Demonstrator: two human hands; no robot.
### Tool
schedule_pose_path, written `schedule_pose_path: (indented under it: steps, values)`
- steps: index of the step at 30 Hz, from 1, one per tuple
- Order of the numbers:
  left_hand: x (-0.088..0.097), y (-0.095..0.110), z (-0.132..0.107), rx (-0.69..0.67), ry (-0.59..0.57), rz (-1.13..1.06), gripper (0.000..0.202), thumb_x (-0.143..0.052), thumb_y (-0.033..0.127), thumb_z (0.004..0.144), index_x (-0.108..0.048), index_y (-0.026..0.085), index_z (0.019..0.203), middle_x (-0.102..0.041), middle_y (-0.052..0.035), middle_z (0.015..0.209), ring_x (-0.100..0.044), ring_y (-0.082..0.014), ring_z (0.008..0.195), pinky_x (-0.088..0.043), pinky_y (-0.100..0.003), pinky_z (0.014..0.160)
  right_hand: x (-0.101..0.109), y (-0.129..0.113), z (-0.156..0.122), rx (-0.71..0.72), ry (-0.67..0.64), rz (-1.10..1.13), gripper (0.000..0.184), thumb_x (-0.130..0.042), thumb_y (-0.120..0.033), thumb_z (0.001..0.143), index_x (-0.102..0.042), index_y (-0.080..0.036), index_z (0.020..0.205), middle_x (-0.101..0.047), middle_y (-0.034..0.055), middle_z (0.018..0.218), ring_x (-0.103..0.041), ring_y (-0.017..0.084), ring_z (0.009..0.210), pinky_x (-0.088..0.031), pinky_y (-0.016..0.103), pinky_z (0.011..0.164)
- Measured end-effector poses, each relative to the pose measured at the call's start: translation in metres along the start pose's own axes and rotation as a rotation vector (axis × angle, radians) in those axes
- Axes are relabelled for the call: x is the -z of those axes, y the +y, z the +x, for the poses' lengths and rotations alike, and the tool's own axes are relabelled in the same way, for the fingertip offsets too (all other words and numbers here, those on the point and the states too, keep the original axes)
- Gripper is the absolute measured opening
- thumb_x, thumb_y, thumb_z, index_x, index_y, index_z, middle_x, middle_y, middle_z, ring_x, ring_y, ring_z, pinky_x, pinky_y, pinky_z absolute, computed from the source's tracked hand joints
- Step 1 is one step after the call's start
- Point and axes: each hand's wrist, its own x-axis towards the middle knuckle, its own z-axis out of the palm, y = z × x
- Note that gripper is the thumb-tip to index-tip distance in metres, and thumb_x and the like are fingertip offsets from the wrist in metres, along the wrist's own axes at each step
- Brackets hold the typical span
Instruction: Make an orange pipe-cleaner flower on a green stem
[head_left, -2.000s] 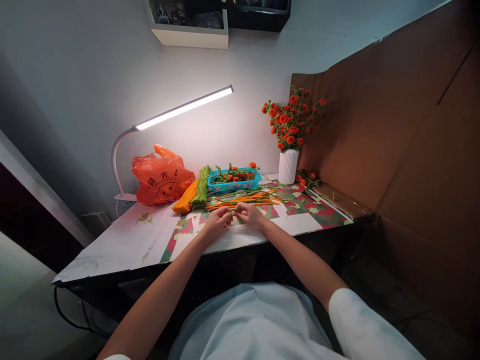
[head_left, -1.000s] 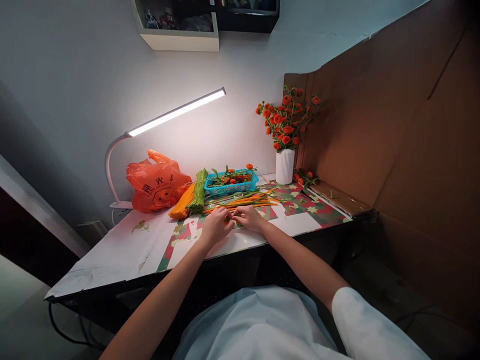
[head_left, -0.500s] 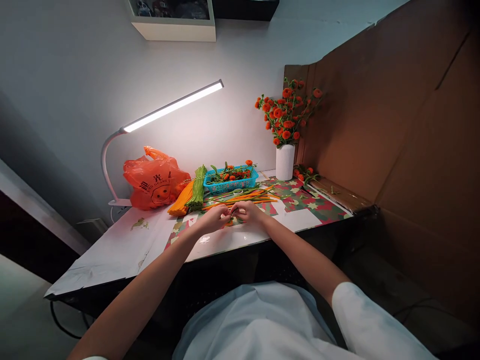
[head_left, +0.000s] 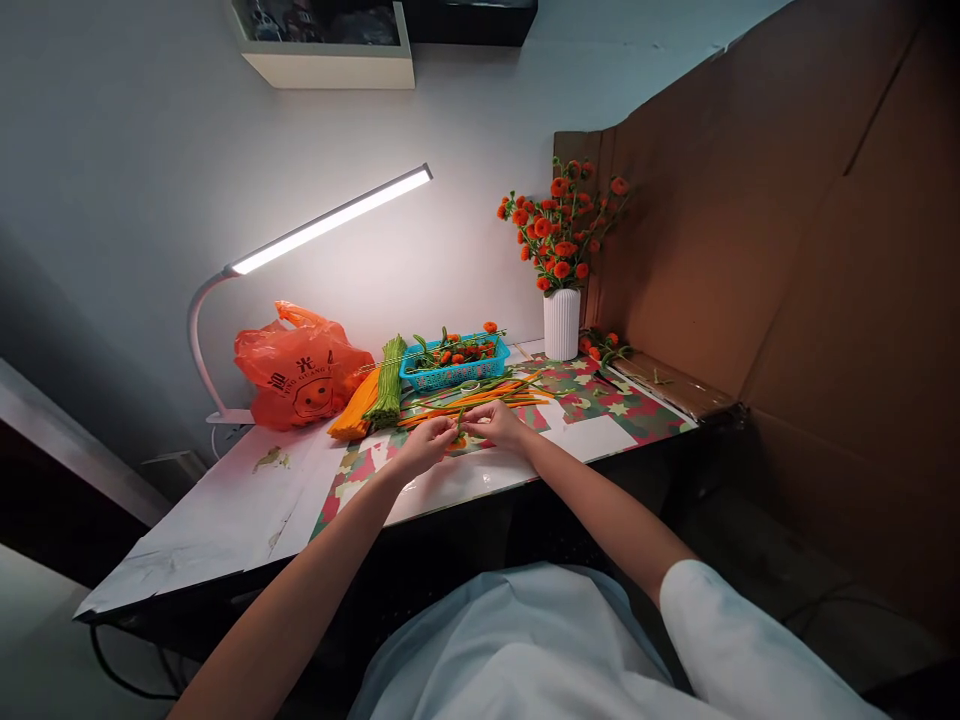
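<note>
My left hand (head_left: pixel 429 443) and my right hand (head_left: pixel 495 424) meet above the front of the table, fingertips pinched close together. Between them is a short green pipe cleaner (head_left: pixel 460 420), gripped from both sides; its ends are partly hidden by the fingers. A small orange piece (head_left: pixel 456 445) shows just under the fingertips, and I cannot tell whether it is attached. Loose orange and green pipe cleaners (head_left: pixel 499 394) lie spread right behind the hands. To their left rest an orange bundle (head_left: pixel 355 408) and a green bundle (head_left: pixel 387 385) of pipe cleaners.
A blue basket (head_left: pixel 454 376) at the back holds orange flowers and green stems. Right of it stands a white ribbed vase (head_left: pixel 562 325) with orange flowers (head_left: pixel 561 232). An orange plastic bag (head_left: pixel 300 372) and a lit lamp (head_left: pixel 334 218) are left. Cardboard (head_left: pixel 735 220) walls the right side.
The fingertips have drawn slightly apart, and more of the green pipe cleaner shows upright between them. The whole view has shifted a little.
</note>
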Motion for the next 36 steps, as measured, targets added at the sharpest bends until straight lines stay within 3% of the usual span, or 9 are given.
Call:
schedule_pose_path:
  steps: [4,7,9,12,17,21,26,31,36]
  values:
    - [0.004,-0.003,0.001,0.097,-0.080,-0.200,0.030,-0.064,0.044,0.069,-0.062,0.015,0.076,-0.059,-0.0020,0.071,-0.055,-0.0126,0.063,-0.043,-0.024,0.058,-0.002,-0.005,-0.001,-0.042,-0.037,0.137,0.038,-0.074,-0.049,0.064,-0.068,-0.014,0.073,-0.062,0.0013,0.067,-0.056,0.013,0.065,-0.044,0.025,0.061]
    - [0.007,0.000,0.003,0.112,-0.230,-0.353,0.027,-0.062,0.039,0.073,-0.066,0.014,0.084,-0.066,-0.0078,0.084,-0.062,-0.0181,0.080,-0.048,-0.031,0.072,-0.003,-0.004,-0.001,-0.053,-0.052,0.210,0.037,-0.073,-0.049,0.065,-0.065,-0.014,0.073,-0.060,-0.0011,0.066,-0.054,0.011,0.062,-0.044,0.024,0.061]
    - [0.009,0.003,0.004,0.120,-0.279,-0.352,0.026,-0.062,0.037,0.074,-0.068,0.014,0.084,-0.067,-0.0087,0.086,-0.063,-0.0191,0.082,-0.049,-0.032,0.074,-0.004,-0.002,0.000,-0.051,-0.048,0.219,0.036,-0.073,-0.049,0.065,-0.063,-0.014,0.072,-0.059,-0.0014,0.067,-0.054,0.011,0.063,-0.044,0.024,0.062]
    - [0.011,0.008,0.006,0.082,-0.165,-0.194,0.026,-0.068,0.040,0.070,-0.068,0.014,0.076,-0.068,-0.0066,0.078,-0.063,-0.0180,0.074,-0.048,-0.029,0.067,-0.005,0.003,0.001,-0.037,-0.001,0.125,0.034,-0.071,-0.047,0.069,-0.063,-0.014,0.072,-0.057,-0.0016,0.065,-0.051,0.011,0.061,-0.041,0.023,0.059]
    - [0.012,0.018,0.005,-0.100,0.042,0.121,0.028,-0.075,0.042,0.062,-0.068,0.015,0.065,-0.066,-0.0050,0.065,-0.063,-0.0189,0.065,-0.047,-0.028,0.062,-0.008,0.006,0.001,0.085,0.086,-0.102,0.024,-0.061,-0.037,0.081,-0.064,-0.014,0.074,-0.058,0.0007,0.068,-0.052,0.013,0.066,-0.040,0.024,0.061]
    - [0.013,0.032,0.001,-0.291,0.119,0.466,0.023,-0.069,0.040,0.070,-0.072,0.018,0.064,-0.068,-0.0043,0.072,-0.061,-0.0173,0.067,-0.045,-0.027,0.063,-0.007,0.002,-0.001,0.201,0.134,-0.346,0.015,-0.058,-0.024,0.084,-0.062,-0.016,0.072,-0.056,0.0007,0.068,-0.049,0.014,0.066,-0.037,0.025,0.061]
    - [0.007,0.044,-0.006,-0.378,0.177,0.883,0.020,-0.062,0.031,0.080,-0.073,0.020,0.067,-0.070,-0.0045,0.081,-0.063,-0.0190,0.072,-0.043,-0.031,0.068,-0.007,-0.003,-0.001,0.354,0.166,-0.571,0.015,-0.057,-0.013,0.083,-0.055,-0.017,0.069,-0.052,0.0007,0.067,-0.047,0.016,0.072,-0.036,0.029,0.071]
    - [-0.008,0.040,-0.009,-0.494,0.474,1.123,0.015,-0.063,0.026,0.080,-0.073,0.020,0.071,-0.072,-0.0080,0.099,-0.063,-0.0277,0.095,-0.040,-0.041,0.085,-0.010,0.000,0.002,0.304,0.261,-0.580,0.017,-0.055,-0.013,0.084,-0.052,-0.018,0.068,-0.052,0.0007,0.068,-0.046,0.015,0.069,-0.034,0.027,0.067]
    - [-0.015,0.032,-0.003,-0.494,0.443,1.113,0.014,-0.060,0.022,0.082,-0.072,0.020,0.073,-0.071,-0.0061,0.109,-0.064,-0.0260,0.096,-0.040,-0.042,0.087,-0.009,0.001,0.002,0.235,0.301,-0.533,0.020,-0.057,-0.015,0.082,-0.050,-0.018,0.063,-0.051,-0.0003,0.065,-0.045,0.014,0.065,-0.033,0.026,0.063]
